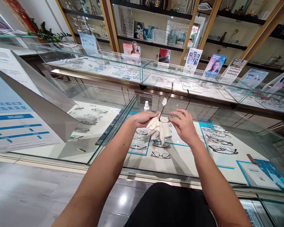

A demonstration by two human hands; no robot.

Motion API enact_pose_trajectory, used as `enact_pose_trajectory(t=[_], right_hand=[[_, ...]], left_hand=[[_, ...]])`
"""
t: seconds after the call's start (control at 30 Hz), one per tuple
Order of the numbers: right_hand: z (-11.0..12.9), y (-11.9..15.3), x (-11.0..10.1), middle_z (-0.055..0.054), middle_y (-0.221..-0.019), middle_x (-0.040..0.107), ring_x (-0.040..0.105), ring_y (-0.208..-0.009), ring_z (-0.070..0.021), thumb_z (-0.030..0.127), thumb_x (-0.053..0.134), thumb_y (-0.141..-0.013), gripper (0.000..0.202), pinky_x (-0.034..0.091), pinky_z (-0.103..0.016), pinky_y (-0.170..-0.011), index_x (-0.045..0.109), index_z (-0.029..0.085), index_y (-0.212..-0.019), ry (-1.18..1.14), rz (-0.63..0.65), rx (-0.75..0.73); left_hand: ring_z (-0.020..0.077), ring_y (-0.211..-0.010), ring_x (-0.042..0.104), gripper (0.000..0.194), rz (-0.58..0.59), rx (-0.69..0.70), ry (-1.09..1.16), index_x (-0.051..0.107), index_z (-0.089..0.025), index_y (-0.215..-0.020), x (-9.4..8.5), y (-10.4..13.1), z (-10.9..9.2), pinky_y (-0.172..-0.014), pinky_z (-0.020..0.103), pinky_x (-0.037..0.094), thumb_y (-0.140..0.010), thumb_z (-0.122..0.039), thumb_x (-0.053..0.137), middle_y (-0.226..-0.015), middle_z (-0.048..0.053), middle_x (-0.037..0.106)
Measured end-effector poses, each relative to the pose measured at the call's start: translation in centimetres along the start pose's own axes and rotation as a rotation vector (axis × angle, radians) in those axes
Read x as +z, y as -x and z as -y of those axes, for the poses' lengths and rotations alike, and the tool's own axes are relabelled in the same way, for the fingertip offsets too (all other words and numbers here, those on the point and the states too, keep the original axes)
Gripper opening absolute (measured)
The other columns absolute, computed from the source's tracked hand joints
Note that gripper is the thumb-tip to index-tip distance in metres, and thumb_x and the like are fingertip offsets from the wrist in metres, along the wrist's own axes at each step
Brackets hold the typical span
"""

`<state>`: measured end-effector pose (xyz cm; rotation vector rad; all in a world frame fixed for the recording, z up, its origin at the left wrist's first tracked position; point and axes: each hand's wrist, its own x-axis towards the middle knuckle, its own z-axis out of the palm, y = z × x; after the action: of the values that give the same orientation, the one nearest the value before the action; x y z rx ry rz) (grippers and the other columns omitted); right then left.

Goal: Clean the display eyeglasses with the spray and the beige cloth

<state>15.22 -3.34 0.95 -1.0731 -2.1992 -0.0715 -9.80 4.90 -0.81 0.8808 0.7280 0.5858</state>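
Note:
My left hand (144, 119) is closed on a cream cleaning cloth (159, 131), which hangs in folds over the glass counter. Against the cloth is a pair of thin dark-rimmed eyeglasses (165, 119), its temples pointing up and away from me. A small white tag (164, 101) hangs on the left temple. With its thumb and fingers, my right hand (185, 125) pinches the right side of the frame. The cloth and my fingers partly cover the lenses. Just beyond my left hand stands a small white bottle (146, 106).
Below my hands, a glass display case (180, 164) holds several rows of eyeglasses. A large folded sign (16, 110) stands at the left. Beyond is a second glass counter (123, 60) topped with upright cards. Shelves (153, 44) line the back wall.

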Motion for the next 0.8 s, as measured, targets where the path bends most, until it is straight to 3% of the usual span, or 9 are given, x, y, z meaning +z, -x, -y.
enact_pose_trajectory(t=[0.13,0.3,0.43,0.53,0.67,0.73,0.8], right_hand=[[0.6,0.1,0.7,-0.006,-0.147,0.066,0.039,-0.145,-0.0361,0.016,0.054,-0.102,0.029,0.036,-0.059,-0.109,0.079,0.029,-0.107,0.136,0.076,-0.077],[1.2,0.1,0.9,-0.007,-0.152,0.062,0.039,-0.146,-0.0361,0.011,0.059,-0.098,0.027,0.035,-0.057,-0.109,0.079,0.029,-0.103,0.268,0.109,-0.139],[1.7,0.2,1.0,-0.006,-0.151,0.062,0.041,-0.145,-0.0357,0.007,0.06,-0.096,0.029,0.035,-0.055,-0.109,0.08,0.028,-0.1,0.352,0.097,-0.142],[1.9,0.2,0.8,-0.007,-0.15,0.063,0.045,-0.141,-0.0343,0.006,0.058,-0.095,0.035,0.035,-0.053,-0.11,0.079,0.03,-0.111,0.333,-0.034,-0.073],[1.1,0.2,0.9,-0.01,-0.119,0.075,0.061,-0.113,-0.0285,0.025,0.058,-0.101,0.021,0.043,-0.047,-0.101,0.077,0.024,-0.109,-0.008,-0.29,0.239],[0.4,0.0,1.3,-0.009,-0.103,0.077,0.063,-0.095,-0.0244,0.04,0.061,-0.099,0.024,0.048,-0.041,-0.089,0.077,0.022,-0.102,-0.342,-0.289,0.431],[-0.2,-0.3,1.9,-0.008,-0.099,0.077,0.063,-0.088,-0.0221,0.052,0.068,-0.092,0.033,0.049,-0.037,-0.083,0.078,0.021,-0.098,-0.664,-0.203,0.567]], left_hand=[[0.026,-0.08,0.076,0.038,0.032,-0.067,-0.12,0.078,-0.008,-0.091,-0.6,0.9,-0.2,-0.071,0.036,0.06,-0.078,-0.042,0.09,-0.094,0.019,0.079],[0.0222,-0.064,0.069,0.034,-0.07,0.053,-0.315,0.075,-0.014,-0.076,-0.6,1.6,-0.1,-0.061,0.032,0.052,-0.069,-0.04,0.095,-0.07,0.009,0.073],[0.0146,-0.057,0.057,0.043,0.093,-0.017,-0.449,0.07,-0.014,-0.067,-0.2,1.7,-0.1,-0.054,0.027,0.042,-0.063,-0.047,0.097,-0.063,0.003,0.065],[0.0099,-0.052,0.046,0.049,0.157,-0.028,-0.465,0.067,-0.013,-0.066,0.4,1.5,-0.3,-0.049,0.026,0.032,-0.066,-0.054,0.094,-0.06,0.001,0.059],[0.0061,-0.047,0.034,0.055,0.09,0.064,-0.396,0.061,-0.015,-0.063,1.9,1.0,-0.4,-0.046,0.025,0.022,-0.065,-0.06,0.093,-0.052,-0.004,0.045],[0.0052,-0.046,0.031,0.058,0.062,0.107,-0.398,0.058,-0.015,-0.061,2.8,0.9,-0.3,-0.045,0.024,0.019,-0.063,-0.06,0.094,-0.05,-0.005,0.041],[0.0053,-0.046,0.03,0.06,0.04,0.122,-0.415,0.056,-0.016,-0.059,3.7,0.9,-0.3,-0.044,0.024,0.018,-0.06,-0.061,0.095,-0.049,-0.005,0.04]])
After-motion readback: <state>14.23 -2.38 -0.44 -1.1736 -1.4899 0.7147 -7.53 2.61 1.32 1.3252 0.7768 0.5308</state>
